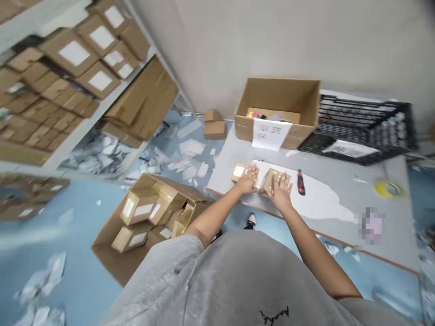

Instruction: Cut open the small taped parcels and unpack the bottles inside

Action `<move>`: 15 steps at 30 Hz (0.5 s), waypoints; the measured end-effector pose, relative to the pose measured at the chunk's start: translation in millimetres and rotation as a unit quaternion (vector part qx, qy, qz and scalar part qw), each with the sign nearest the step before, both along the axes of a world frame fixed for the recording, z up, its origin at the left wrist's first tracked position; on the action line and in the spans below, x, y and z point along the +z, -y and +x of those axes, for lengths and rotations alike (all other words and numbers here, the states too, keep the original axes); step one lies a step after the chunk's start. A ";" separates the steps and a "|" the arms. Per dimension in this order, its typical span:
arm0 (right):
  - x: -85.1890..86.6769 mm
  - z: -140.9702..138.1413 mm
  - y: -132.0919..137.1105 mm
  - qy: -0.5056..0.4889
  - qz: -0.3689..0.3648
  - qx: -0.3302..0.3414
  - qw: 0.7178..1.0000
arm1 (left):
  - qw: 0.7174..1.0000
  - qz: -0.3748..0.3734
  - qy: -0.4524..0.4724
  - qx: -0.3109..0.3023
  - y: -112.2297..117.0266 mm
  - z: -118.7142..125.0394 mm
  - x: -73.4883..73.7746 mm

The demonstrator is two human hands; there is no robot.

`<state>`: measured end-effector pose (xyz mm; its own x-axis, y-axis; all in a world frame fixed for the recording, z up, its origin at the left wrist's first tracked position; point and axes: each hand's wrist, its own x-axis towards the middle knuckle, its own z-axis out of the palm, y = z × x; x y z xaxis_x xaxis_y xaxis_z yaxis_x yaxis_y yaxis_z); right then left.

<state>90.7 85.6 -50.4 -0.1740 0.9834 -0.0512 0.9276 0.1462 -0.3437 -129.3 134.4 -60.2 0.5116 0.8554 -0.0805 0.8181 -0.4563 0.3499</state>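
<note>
My left hand (247,179) lies flat on a small taped cardboard box (239,171) near the front left edge of the grey table (343,208). My right hand (281,189) rests with fingers spread on a second small brown box (271,179) just to the right. Both boxes sit on a white sheet (316,194). A red and black utility knife (301,182) lies a little right of my right hand.
An open cardboard box (278,93) with a paper note (271,134) stands at the table's back; a black crate (360,124) sits beside it. A yellow tape roll (389,188) lies right. A floor carton (149,217) holds several parcels. Shelves (68,68) of boxes stand left.
</note>
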 end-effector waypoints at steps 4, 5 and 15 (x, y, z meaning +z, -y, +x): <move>8.1 -65.9 -6.2 -0.037 0.041 0.087 0.995 | 0.998 0.000 0.022 0.053 34.8 -29.8 5.1; 10.1 -86.6 -7.6 -0.049 0.057 0.125 0.989 | 0.997 0.010 0.023 0.078 44.4 -44.2 6.4; 16.3 -347.0 56.2 -0.126 0.021 0.500 0.857 | 0.839 0.030 0.054 0.541 244.0 -280.3 15.1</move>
